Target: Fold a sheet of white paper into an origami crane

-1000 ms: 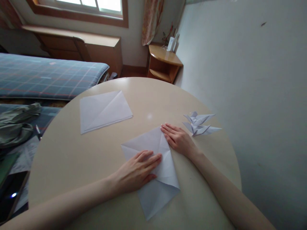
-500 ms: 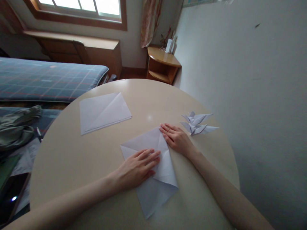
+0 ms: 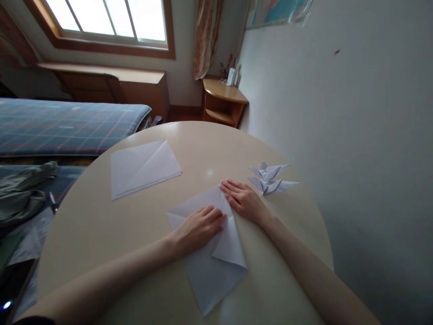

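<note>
White origami paper (image 3: 203, 280), turned diamond-wise, 1 flap folded over

Matt white paper (image 3: 209, 280) lies on a glossy cream tabletop (image 3: 203, 149).

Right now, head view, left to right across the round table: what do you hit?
creased white paper sheet → left hand → right hand → two white origami cranes
</note>
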Tool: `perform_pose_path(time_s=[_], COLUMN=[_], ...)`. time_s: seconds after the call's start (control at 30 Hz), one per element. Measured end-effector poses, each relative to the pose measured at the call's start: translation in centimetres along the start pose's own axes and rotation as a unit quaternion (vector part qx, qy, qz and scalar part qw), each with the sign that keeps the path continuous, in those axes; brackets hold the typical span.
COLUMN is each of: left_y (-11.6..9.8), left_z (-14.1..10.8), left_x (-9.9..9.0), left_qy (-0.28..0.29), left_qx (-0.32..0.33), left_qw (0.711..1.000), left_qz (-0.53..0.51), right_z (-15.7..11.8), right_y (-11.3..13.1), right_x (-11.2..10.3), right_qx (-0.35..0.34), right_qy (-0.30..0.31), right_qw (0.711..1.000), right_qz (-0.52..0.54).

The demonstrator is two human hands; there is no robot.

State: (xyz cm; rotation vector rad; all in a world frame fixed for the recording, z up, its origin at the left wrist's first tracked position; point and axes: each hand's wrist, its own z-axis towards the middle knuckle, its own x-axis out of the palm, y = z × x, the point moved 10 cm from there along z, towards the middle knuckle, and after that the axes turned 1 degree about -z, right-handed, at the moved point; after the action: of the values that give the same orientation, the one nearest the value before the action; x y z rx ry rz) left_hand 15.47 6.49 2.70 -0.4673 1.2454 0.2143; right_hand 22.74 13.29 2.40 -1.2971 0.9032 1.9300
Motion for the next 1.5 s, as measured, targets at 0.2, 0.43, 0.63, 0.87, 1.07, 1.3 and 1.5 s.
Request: perform_pose_path(time_s=[0.2, 0.43, 0.63, 0.87, 1.07, 1.3, 1.5], left_y=[0.5, 0.6, 0.6, 0.5, 0.5, 0.5, 0.4], left_z=[-0.7, -0.4, -0.5, -0.4, -0.4, -0.4, -0.4], left_x=[0.4, 0.5, 0.6, 0.5, 0.5, 0.6, 0.4], left_qy=[-0.036, -0.035, -0.042, -0.047, -0.049, -0.047, -0.038], left_qx=[-0.003, -0.004, -0.004, -0.005, -0.003, 0.004, 0.007], left_qw=[0.999, 0.999, 0.999, 0.998, 0.998, 0.998, 0.999], left_qz=[-0.031, -0.041, -0.033, -0.033, -0.041, -0.039, -0.005], right_z=[0.2, -0.1, -0.1, 0.2, 0.5, 1.3, 0.8], right_y=[-0.6, -0.6, 0.5, -0.3, -0.4, -0.4, -0.6], right_x=[0.3, -0.1, 0.0, -0.7, -0.5, -0.4, -1.1], right_qx=[0.011, 0.014, 0.003, 0.08, 0.098, 0.128, 0.105], right_qy=[-0.009, -0.022, 0.014, 0.004, 0.029, 0.038, -0.063], right_qw=[1.0, 0.999, 0.994, 0.981, 0.975, 0.968, 0.98], right_qz=[-0.003, -0.028, -0.11, -0.179, -0.2, -0.214, -0.159])
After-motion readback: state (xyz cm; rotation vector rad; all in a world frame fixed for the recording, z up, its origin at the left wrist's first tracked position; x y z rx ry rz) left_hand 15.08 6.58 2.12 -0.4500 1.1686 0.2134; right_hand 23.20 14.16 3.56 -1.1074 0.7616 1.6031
